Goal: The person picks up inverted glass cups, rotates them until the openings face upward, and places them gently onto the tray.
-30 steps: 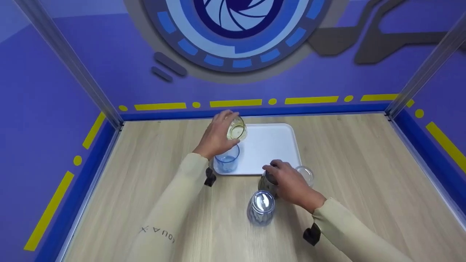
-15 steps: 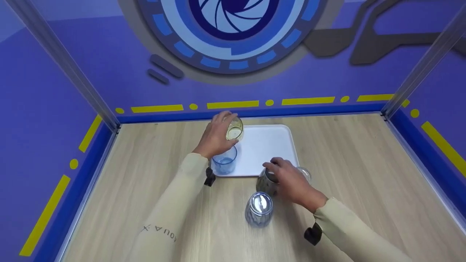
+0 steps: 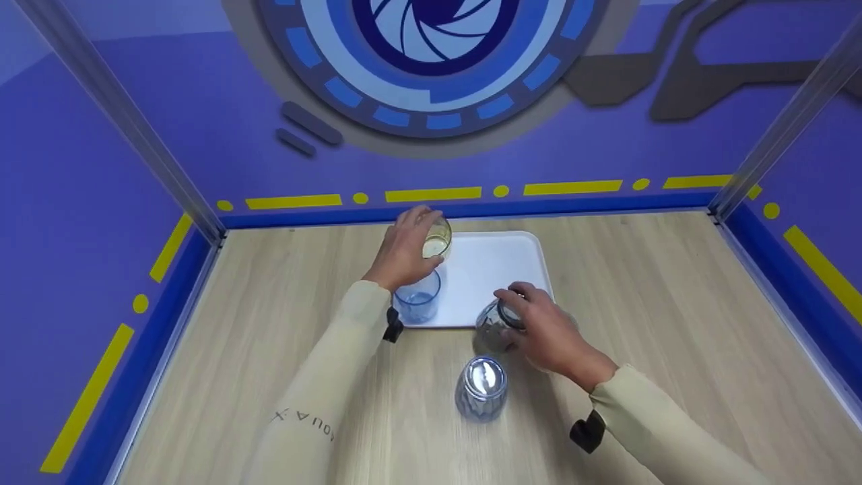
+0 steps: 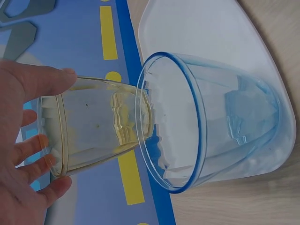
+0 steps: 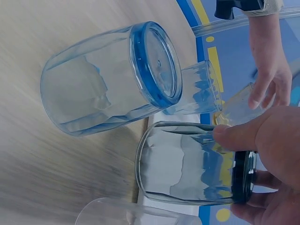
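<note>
My left hand (image 3: 404,249) holds a yellowish glass (image 4: 101,124) near its rim, fingers and thumb around it, at the back left of the white tray (image 3: 498,263). In front of that glass, a light blue glass (image 3: 417,300) stands mouth up in the tray's front left corner. My right hand (image 3: 552,337) grips a grey glass (image 5: 183,164) by its dark base, mouth downward and tilted, at the tray's front edge. Nearer to me, a bluish glass (image 3: 481,389) stands upside down on the table.
Part of a clear glass (image 5: 126,213) shows low in the right wrist view; my right hand mostly hides it in the head view. The wooden table (image 3: 303,269) meets a purple printed wall (image 3: 202,135) behind the tray. More panels rise at both sides.
My right hand has shifted slightly up and to the right, and the grey glass in it has tilted. The left hand keeps its hold on the yellowish glass, almost still.
</note>
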Demonstrator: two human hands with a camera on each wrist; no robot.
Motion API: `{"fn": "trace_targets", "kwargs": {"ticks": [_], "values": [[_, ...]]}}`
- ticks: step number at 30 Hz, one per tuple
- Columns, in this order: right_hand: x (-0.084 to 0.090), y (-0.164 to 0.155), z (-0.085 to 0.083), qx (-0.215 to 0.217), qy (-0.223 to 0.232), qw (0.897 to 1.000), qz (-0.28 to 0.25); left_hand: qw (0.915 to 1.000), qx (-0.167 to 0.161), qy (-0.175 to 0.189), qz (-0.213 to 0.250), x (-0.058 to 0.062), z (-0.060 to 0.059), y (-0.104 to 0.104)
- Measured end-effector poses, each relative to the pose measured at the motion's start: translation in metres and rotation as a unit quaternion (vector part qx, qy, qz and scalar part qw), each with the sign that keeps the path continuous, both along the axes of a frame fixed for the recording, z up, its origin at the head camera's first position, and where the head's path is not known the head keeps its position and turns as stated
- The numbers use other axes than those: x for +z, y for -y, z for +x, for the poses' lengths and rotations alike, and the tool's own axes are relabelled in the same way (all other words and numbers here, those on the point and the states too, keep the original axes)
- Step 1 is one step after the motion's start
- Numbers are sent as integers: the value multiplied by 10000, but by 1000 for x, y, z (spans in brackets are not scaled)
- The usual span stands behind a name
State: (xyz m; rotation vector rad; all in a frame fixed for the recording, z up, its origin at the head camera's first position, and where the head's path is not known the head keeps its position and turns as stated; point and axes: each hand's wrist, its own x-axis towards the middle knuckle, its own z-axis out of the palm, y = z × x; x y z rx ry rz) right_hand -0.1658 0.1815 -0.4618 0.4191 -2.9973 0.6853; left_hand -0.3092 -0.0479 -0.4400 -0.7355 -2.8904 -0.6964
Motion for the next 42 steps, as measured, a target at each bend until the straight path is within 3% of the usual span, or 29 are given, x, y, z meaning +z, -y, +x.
{"fn": "trace_targets", "kwargs": {"ticks": [11,19,42], "values": [[2,-2,0,-151,-202,9993,-293,9997,146,164,-90,-5,-5,1],[2,-2,1,-278,-392,9977,-470,9998,20,178,-92,-10,-8,0],[1,-6,1,-863,-227,9872,-1324,9994,146,199,-258,-22,-15,-2]]}}
